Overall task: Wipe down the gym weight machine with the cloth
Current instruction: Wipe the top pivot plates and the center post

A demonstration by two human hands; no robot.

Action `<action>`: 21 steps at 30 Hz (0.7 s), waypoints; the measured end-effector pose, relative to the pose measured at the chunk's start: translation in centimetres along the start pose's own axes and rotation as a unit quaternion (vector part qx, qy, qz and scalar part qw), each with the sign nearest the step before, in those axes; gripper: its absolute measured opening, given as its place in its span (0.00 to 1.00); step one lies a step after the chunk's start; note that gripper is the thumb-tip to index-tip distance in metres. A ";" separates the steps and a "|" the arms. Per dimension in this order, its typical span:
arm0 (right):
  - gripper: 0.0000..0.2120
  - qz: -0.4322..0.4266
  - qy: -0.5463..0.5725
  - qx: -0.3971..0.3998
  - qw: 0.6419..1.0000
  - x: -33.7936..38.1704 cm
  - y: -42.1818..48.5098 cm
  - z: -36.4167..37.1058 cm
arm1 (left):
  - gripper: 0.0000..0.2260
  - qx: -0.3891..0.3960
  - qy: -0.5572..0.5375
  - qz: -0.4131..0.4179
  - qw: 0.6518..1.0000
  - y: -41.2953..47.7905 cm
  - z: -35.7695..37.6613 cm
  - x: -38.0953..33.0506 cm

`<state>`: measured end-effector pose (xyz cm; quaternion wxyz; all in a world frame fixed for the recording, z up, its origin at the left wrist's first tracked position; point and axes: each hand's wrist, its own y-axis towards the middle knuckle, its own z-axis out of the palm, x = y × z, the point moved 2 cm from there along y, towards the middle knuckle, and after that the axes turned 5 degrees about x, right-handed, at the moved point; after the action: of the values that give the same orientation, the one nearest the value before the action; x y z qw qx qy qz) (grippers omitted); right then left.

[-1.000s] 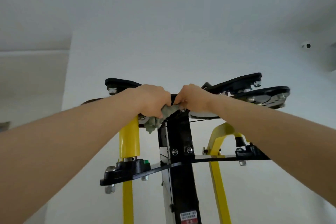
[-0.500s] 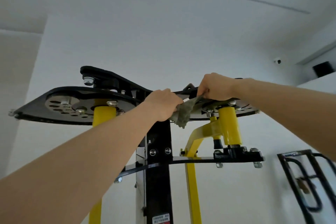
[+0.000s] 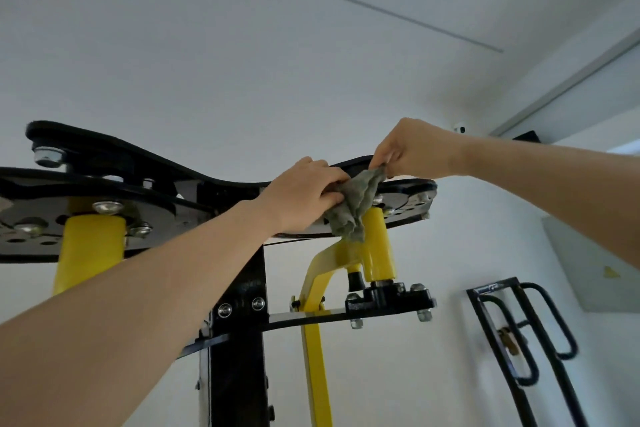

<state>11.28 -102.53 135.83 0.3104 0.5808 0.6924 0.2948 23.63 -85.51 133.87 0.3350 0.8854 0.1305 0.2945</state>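
Cloth [image 3: 353,204] — stretched between both grips: left hand [image 3: 304,196] bunches its lower end, right hand [image 3: 412,149] pinches the corner at 2 o'clock, over the machine's top plate [image 3: 221,177].

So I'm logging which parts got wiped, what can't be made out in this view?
- Top face of the black top plate: head camera looks up from below.
- Plate under the left hand and cloth: covered.
- Right hand fingertips: tucked into cloth.
- Left pulley plate: cut by frame edge.
- Wall rack: blurred, cropped below.
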 end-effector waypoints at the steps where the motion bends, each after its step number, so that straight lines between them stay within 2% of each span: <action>1: 0.13 0.004 0.001 -0.002 1.000 -0.9 -0.4 -0.3 | 0.12 -0.016 -0.007 0.011 1.000 0.4 0.0 -0.6; 4: 0.12 0.012 0.013 0.000 1.000 -3.9 -1.5 -0.6 | 0.12 -0.034 -0.018 0.028 0.999 1.8 0.2 -2.4; 7: 0.13 0.017 0.025 0.001 1.000 -7.1 -2.1 -0.5 | 0.13 -0.018 -0.016 0.007 1.000 3.5 0.5 -4.4; 11: 0.10 0.009 0.048 -0.002 0.999 -10.8 -2.5 -0.1 | 0.14 0.022 0.033 -0.013 0.999 5.8 1.1 -6.7; 16: 0.11 0.017 0.082 -0.030 0.996 -14.0 -4.1 0.7 | 0.17 0.027 0.071 -0.020 0.997 8.3 2.2 -9.0; 19: 0.11 0.029 0.113 -0.028 0.993 -14.9 -5.8 1.3 | 0.17 0.007 0.097 -0.002 0.995 9.2 2.8 -10.1; 21: 0.10 0.036 0.145 -0.014 0.989 -14.8 -7.4 2.1 | 0.15 -0.035 0.086 0.025 0.995 9.1 3.2 -10.8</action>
<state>10.31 -118.21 130.07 0.2036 0.5524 0.7044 0.3966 17.34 -98.54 133.41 0.3460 0.8474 0.1262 0.3825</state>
